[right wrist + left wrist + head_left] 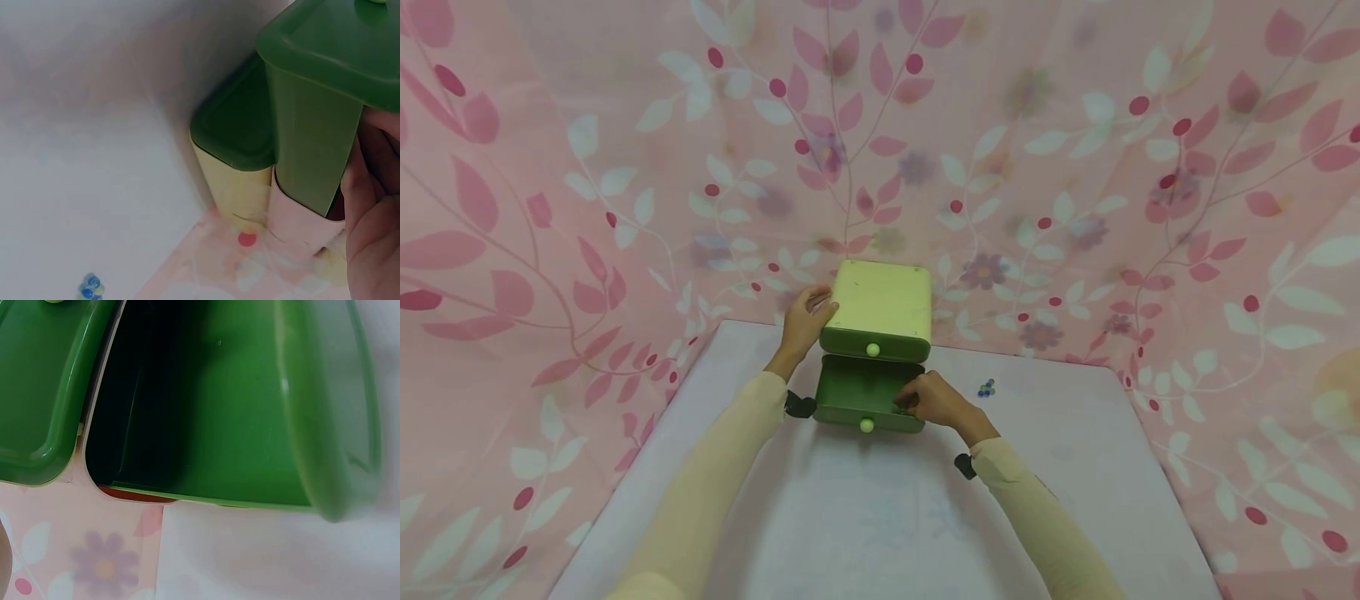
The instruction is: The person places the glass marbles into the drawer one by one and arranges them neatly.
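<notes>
A small two-drawer cabinet (882, 296) has a pale yellow-green top and green drawer fronts. Its upper drawer (850, 343) is closed; the lower drawer (857, 385) is pulled far out, its green floor bare in the left wrist view. My left hand (807, 318) rests against the cabinet's left side, thumb at the top edge. Over the right wall of the lower drawer, my right hand (934, 398) reaches in with bent fingers. Those fingertips are hidden behind the drawer wall in the right wrist view, and I cannot tell whether they hold anything.
Several blue and green glass marbles (987, 388) lie clustered on the white tabletop (1037, 500), right of the cabinet. A pink floral cloth (880, 125) hangs behind and along both sides. Round pale knobs (867, 426) stick out from the drawer fronts.
</notes>
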`<move>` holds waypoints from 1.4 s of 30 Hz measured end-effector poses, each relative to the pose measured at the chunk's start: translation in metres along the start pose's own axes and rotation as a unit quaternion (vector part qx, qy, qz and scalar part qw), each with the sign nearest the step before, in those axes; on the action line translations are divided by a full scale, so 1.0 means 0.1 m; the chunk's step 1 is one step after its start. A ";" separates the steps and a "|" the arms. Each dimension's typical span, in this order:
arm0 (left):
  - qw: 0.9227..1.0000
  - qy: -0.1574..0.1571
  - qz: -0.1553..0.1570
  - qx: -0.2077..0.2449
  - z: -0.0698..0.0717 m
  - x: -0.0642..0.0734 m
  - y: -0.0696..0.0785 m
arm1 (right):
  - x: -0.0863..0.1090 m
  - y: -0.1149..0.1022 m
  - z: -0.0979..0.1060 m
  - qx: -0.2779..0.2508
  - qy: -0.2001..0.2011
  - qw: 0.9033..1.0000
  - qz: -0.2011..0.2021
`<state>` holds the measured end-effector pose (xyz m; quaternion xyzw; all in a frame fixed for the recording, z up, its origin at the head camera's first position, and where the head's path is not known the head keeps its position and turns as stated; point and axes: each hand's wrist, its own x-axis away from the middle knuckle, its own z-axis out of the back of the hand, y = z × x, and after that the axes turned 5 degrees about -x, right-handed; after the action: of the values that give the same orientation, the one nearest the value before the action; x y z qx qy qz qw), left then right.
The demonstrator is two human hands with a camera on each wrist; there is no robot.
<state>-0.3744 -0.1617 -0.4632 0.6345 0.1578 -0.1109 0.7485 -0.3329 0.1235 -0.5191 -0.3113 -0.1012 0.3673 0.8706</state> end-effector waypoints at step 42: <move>1.000 0.003 -0.006 -0.003 0.00 -0.01 -0.01 | -0.01 -0.01 0.01 -0.011 -0.009 1.000 -0.010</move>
<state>-0.3756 -0.1614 -0.4635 0.6313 0.1641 -0.1133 0.7495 -0.3337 0.1234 -0.5176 -0.3163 -0.1164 0.3607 0.8697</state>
